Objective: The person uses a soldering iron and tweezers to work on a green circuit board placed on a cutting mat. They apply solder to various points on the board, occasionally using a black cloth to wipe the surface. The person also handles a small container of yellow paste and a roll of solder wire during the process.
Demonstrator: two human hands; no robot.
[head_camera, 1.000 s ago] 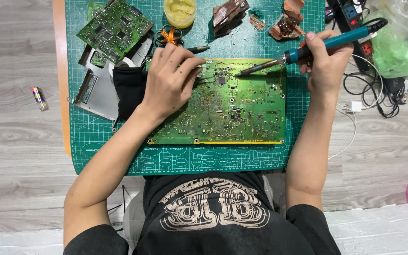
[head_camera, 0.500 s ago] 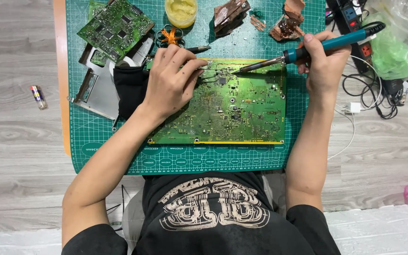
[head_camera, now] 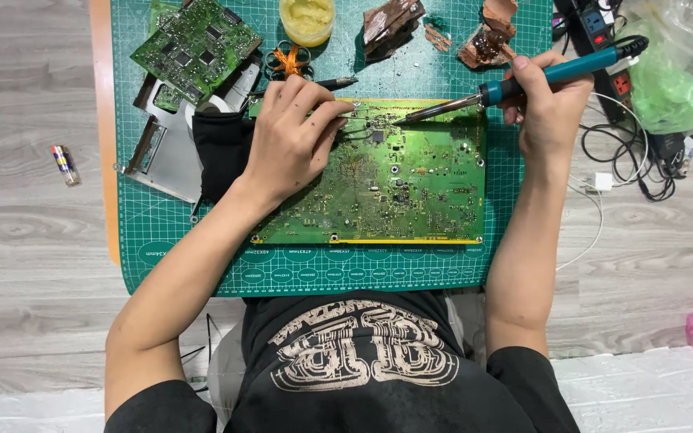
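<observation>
Green rectangular circuit board (head_camera: pixel 395 188) lies flat in the middle of the green gridded cutting mat (head_camera: pixel 202 265), just in front of the person's chest. On its upper left part rests the left hand (head_camera: pixel 290 144), fingers curled together and pinching thin metal tweezers (head_camera: pixel 345 106) whose tips sit at the board's top edge. The right hand (head_camera: pixel 551 108) is wrapped firmly around a teal-handled soldering iron (head_camera: pixel 523 80), whose metal tip slants down to the board's upper middle, close to the tweezers.

Just left of the board, partly under the left wrist, is a black cloth (head_camera: pixel 220 148), lying over a grey metal bracket (head_camera: pixel 162 148). A smaller green circuit board (head_camera: pixel 194 44) sits above that. Along the mat's top edge stand a round tub of yellow paste (head_camera: pixel 306 18), an orange-handled pair of scissors (head_camera: pixel 289 60) and brown scrap pieces (head_camera: pixel 391 24). Tangled black and white cables (head_camera: pixel 627 160) lie right of the mat.

Compared with half a second earlier, the iron's tip has crept slightly leftward along the top edge; the left hand has barely moved.
</observation>
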